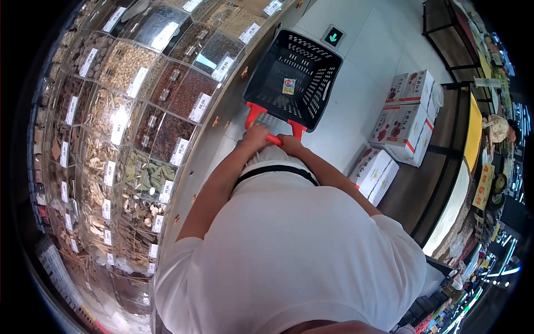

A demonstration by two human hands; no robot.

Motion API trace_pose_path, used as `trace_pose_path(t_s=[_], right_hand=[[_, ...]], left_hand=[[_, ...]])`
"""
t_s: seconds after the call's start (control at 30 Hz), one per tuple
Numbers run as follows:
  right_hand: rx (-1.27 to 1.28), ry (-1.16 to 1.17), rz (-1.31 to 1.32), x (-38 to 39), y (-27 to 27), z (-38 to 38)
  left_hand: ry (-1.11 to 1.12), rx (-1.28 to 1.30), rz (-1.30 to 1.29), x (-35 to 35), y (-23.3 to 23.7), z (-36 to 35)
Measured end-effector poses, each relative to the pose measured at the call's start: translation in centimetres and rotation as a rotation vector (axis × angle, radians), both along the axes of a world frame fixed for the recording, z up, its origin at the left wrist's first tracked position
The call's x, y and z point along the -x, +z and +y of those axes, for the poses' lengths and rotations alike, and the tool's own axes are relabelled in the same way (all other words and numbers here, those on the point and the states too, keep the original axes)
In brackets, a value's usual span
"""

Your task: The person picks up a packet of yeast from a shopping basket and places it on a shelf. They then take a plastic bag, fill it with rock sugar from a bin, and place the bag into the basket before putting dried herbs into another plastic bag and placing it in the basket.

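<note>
Head view, left to right: at far left, sloping tiers of clear bins (136,61) filled with dried goods in tan, brown, dark red and green, each row marked with white price tags (199,107); along their lower edge, a pale ledge (223,106) dotted with small orange shapes. Next, left hand (256,136) closed around the left part of a red handle (273,140); just beside it, right hand (290,145) curled at the handle's right end, fingers partly hidden. Directly ahead of both hands, on the floor close beside the ledge, a black basket (266,72) with open top, slotted walls and red arms at its near side; on its bottom, a small packet in yellow, red and blue. Beyond the basket's far right corner, a dark floor sign with a green arrow (333,37). Further right, pale grey tiled floor (359,75) with thin joints; then white cartons (406,131) printed in red, set against a dark brown display stand (439,172) with yellow edging. At far right, a yellow price sign (483,186) with red lettering, crowded goods and bright strip lights, details too small to tell.
</note>
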State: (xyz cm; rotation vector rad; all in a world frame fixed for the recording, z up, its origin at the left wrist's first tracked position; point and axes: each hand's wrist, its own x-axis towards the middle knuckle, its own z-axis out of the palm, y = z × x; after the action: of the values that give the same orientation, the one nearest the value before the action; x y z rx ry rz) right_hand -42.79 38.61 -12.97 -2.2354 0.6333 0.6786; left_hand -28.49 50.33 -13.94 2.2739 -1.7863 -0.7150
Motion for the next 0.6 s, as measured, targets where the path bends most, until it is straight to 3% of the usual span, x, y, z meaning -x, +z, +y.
trace_pose_path(t_s=[0.13,0.4,0.6], right_hand=[[-0.016,0.076,-0.011,2.2,-0.8,1.8],[0.047,0.109,-0.113,10.6,-2.0,6.5],[-0.004,0.167,-0.006,16.4,-1.3,12.4]], left_hand=[[0.049,-0.001,-0.059,2.6,-1.6,2.6],[0.129,0.024,-0.035,11.6,-0.1,8.3],[0.136,-0.043,0.011,17.7,-0.5,14.7]])
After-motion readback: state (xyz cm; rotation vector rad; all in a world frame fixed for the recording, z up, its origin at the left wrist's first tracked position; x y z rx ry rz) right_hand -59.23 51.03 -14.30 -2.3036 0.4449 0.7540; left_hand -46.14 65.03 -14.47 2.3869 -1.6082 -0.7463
